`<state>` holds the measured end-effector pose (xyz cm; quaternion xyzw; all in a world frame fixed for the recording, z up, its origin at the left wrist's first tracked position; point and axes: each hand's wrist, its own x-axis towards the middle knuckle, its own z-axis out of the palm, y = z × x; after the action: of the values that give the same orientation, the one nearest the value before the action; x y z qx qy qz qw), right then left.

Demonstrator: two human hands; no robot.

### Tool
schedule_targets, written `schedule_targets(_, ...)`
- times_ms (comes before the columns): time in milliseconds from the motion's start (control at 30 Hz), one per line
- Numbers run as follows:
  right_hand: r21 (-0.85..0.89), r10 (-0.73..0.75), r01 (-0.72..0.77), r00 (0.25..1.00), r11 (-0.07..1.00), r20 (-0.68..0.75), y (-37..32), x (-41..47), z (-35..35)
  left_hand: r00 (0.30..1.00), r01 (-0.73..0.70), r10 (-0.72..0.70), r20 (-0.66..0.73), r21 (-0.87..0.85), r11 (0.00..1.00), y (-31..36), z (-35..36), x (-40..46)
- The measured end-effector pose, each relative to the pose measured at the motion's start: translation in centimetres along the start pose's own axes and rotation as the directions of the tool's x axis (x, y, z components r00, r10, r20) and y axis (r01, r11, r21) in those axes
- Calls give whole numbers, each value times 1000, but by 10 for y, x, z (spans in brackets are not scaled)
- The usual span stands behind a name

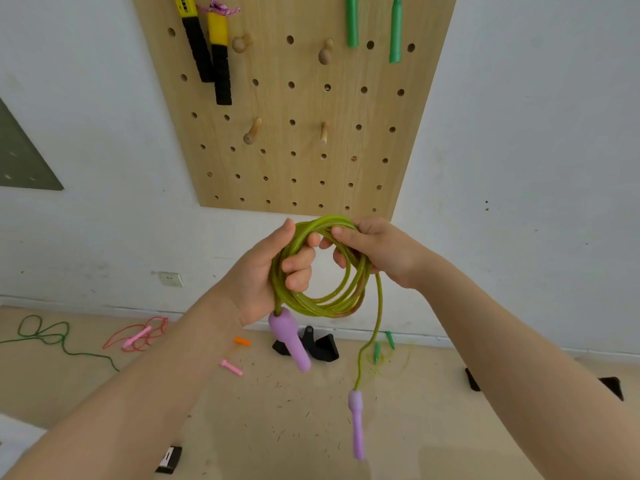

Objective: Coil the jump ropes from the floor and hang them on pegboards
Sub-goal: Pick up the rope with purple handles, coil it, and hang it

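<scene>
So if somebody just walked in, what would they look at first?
Probably the yellow-green jump rope, coiled into loops in the middle and gripped by the left hand and right hand, with two purple handles dangling below. Next, the wooden pegboard on the wall above, where black-and-yellow handles and green handles hang.

Your body, as seen: left hand and right hand, both bare, no gloves, rings or watch. Both forearms bare up to the frame edge; no sleeve shows behind either wrist.
</scene>
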<state>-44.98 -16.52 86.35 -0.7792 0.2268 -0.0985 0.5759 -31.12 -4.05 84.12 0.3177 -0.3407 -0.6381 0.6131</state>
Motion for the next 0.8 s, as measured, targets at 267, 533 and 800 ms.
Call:
schedule_targets(267,31,-34,38,990,999,-133,-6,0,9,969,-128,109,-222,-70,989,-5,6,2)
schedule_targets(533,-282,-7,-3,999,959,-33,-3,-3,15,913,294,-210,-349,208,933,7,10,-2)
schedule_targets(800,-532,-381,358,922,767,70,-4,-2,13,918,365,-288,-271,298,882,6,10,-5)
